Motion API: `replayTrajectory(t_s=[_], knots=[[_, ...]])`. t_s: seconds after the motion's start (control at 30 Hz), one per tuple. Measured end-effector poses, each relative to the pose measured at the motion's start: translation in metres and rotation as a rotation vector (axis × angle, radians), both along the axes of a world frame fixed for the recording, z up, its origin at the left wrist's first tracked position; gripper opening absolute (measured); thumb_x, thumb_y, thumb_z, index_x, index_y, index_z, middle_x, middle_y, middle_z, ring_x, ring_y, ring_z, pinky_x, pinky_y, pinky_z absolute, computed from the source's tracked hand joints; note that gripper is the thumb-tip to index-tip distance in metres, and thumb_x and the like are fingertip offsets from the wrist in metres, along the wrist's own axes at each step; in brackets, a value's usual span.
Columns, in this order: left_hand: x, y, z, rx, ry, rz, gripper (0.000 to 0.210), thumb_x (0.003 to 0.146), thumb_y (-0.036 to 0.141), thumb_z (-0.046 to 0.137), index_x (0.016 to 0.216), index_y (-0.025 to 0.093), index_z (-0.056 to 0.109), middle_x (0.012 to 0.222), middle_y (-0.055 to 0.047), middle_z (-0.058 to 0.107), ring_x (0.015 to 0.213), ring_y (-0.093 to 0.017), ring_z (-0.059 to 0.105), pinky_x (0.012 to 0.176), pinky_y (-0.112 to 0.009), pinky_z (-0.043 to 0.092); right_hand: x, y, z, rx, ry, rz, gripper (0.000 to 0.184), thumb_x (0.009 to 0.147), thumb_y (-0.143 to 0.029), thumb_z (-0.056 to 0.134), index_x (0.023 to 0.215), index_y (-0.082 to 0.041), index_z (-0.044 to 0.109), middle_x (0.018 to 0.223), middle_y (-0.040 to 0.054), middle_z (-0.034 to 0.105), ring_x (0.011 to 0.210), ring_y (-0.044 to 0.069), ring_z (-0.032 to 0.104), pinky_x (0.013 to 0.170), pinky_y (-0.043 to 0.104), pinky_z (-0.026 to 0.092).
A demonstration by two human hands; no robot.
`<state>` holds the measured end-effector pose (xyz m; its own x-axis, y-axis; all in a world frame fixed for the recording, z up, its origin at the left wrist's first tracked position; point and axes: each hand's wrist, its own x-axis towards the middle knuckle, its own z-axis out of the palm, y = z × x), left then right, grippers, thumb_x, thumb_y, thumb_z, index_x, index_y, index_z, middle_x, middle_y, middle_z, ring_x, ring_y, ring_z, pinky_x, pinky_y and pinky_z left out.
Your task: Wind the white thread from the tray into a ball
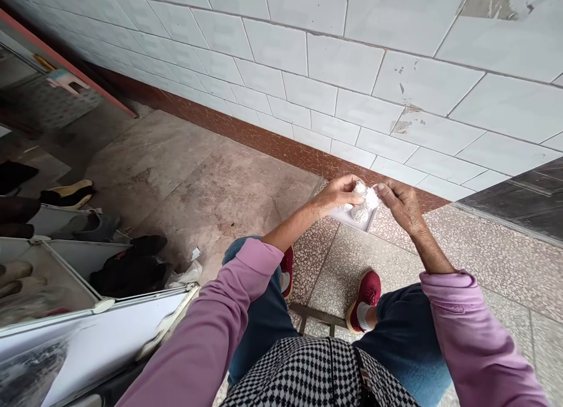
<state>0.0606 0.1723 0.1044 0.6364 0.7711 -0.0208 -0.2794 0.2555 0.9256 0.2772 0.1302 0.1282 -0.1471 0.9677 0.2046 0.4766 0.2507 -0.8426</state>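
Note:
My left hand (pixel 338 194) is closed around a small white crumpled, fluffy-looking piece (pixel 372 197), its kind unclear. Just to the right of it, the thumb and forefinger of my right hand (pixel 402 205) are pinched together; anything between them is too small to make out. Below both hands, a shallow pale tray (pixel 367 225) lies on the floor beside the wall. In it sits a whitish round ball with fine lines (pixel 359 214), and part of another shows under my left fingers.
A tiled wall (pixel 281 49) rises in front, with a brown skirting (pixel 246 128). On the left stands a shoe rack (pixel 79 266) holding several shoes. My red shoes (pixel 368 290) rest on the speckled floor (pixel 328 266), a low metal bar (pixel 319 314) between them. A dark panel (pixel 528 202) is at right.

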Motion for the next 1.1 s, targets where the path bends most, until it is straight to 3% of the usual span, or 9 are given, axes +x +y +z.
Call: replayTrajectory(t_s=[0.13, 0.27, 0.33, 0.43, 0.6, 0.7, 0.83, 0.97, 1.1], knots=[[0.001, 0.003, -0.001, -0.087, -0.057, 0.068, 0.053, 0.064, 0.035, 0.093, 0.102, 0.021, 0.059, 0.088, 0.001, 0.067, 0.077, -0.013, 0.063, 0.076, -0.031, 0.052, -0.008, -0.005, -0.019, -0.042, -0.132, 0.14, 0.056, 0.103, -0.07, 0.053, 0.075, -0.022, 0.062, 0.063, 0.0015, 0.058, 0.06, 0.017, 0.05, 0.06, 0.032, 0.039], [0.0, 0.009, -0.008, 0.052, 0.102, 0.257, 0.045, 0.065, 0.033, 0.088, 0.093, 0.021, 0.056, 0.085, 0.003, 0.061, 0.073, -0.011, 0.055, 0.068, -0.027, 0.044, -0.024, -0.018, -0.013, -0.078, -0.185, 0.3, 0.046, 0.109, -0.053, 0.05, 0.08, -0.021, 0.066, 0.068, 0.0019, 0.061, 0.059, 0.015, 0.049, 0.062, 0.032, 0.039], [-0.001, 0.011, -0.01, 0.167, 0.198, 0.297, 0.041, 0.062, 0.029, 0.088, 0.086, 0.02, 0.055, 0.083, 0.004, 0.058, 0.073, -0.01, 0.051, 0.067, -0.026, 0.039, -0.026, -0.021, -0.003, -0.061, -0.134, 0.299, 0.046, 0.109, -0.055, 0.052, 0.081, -0.021, 0.066, 0.069, 0.0017, 0.06, 0.061, 0.016, 0.05, 0.063, 0.032, 0.039], [-0.001, 0.008, -0.006, 0.261, 0.253, 0.228, 0.037, 0.061, 0.026, 0.086, 0.083, 0.02, 0.057, 0.082, 0.004, 0.056, 0.075, -0.011, 0.051, 0.068, -0.025, 0.039, -0.019, -0.016, 0.009, 0.004, -0.044, 0.171, 0.052, 0.107, -0.065, 0.056, 0.08, -0.022, 0.065, 0.069, 0.001, 0.058, 0.063, 0.017, 0.05, 0.063, 0.032, 0.039], [0.001, -0.002, 0.007, 0.102, 0.089, 0.025, 0.047, 0.065, 0.03, 0.089, 0.104, 0.02, 0.064, 0.094, -0.001, 0.066, 0.078, -0.013, 0.059, 0.072, -0.028, 0.048, 0.002, 0.001, 0.0, 0.039, 0.019, -0.035, 0.055, 0.102, -0.071, 0.061, 0.076, -0.023, 0.06, 0.065, -0.0015, 0.049, 0.061, 0.016, 0.043, 0.06, 0.032, 0.035], [0.002, -0.002, 0.007, -0.002, -0.037, 0.002, 0.056, 0.065, 0.032, 0.092, 0.112, 0.019, 0.066, 0.103, -0.005, 0.071, 0.086, -0.016, 0.066, 0.079, -0.032, 0.055, 0.0, 0.002, -0.016, -0.006, -0.017, 0.041, 0.056, 0.102, -0.072, 0.056, 0.076, -0.023, 0.059, 0.065, -0.0003, 0.054, 0.06, 0.016, 0.046, 0.06, 0.032, 0.037], [0.002, 0.004, -0.001, -0.048, -0.045, 0.161, 0.052, 0.063, 0.034, 0.09, 0.105, 0.019, 0.064, 0.099, -0.003, 0.07, 0.084, -0.015, 0.067, 0.079, -0.031, 0.055, -0.013, -0.006, -0.024, -0.023, -0.169, 0.188, 0.042, 0.108, -0.053, 0.05, 0.084, -0.021, 0.063, 0.071, 0.0021, 0.061, 0.064, 0.017, 0.052, 0.064, 0.032, 0.04], [0.0, 0.008, -0.006, 0.123, 0.164, 0.276, 0.042, 0.065, 0.033, 0.086, 0.096, 0.018, 0.063, 0.093, -0.001, 0.069, 0.084, -0.014, 0.064, 0.075, -0.027, 0.049, -0.022, -0.015, -0.014, -0.044, -0.241, 0.277, 0.029, 0.106, -0.037, 0.051, 0.084, -0.021, 0.061, 0.07, 0.0019, 0.058, 0.063, 0.016, 0.051, 0.064, 0.032, 0.038], [-0.001, 0.008, -0.006, 0.279, 0.317, 0.329, 0.034, 0.065, 0.028, 0.082, 0.09, 0.019, 0.062, 0.086, 0.002, 0.065, 0.078, -0.013, 0.058, 0.073, -0.027, 0.045, -0.019, -0.017, 0.001, -0.034, -0.175, 0.286, 0.034, 0.107, -0.043, 0.054, 0.082, -0.021, 0.061, 0.07, 0.0015, 0.058, 0.062, 0.016, 0.051, 0.064, 0.032, 0.038]])
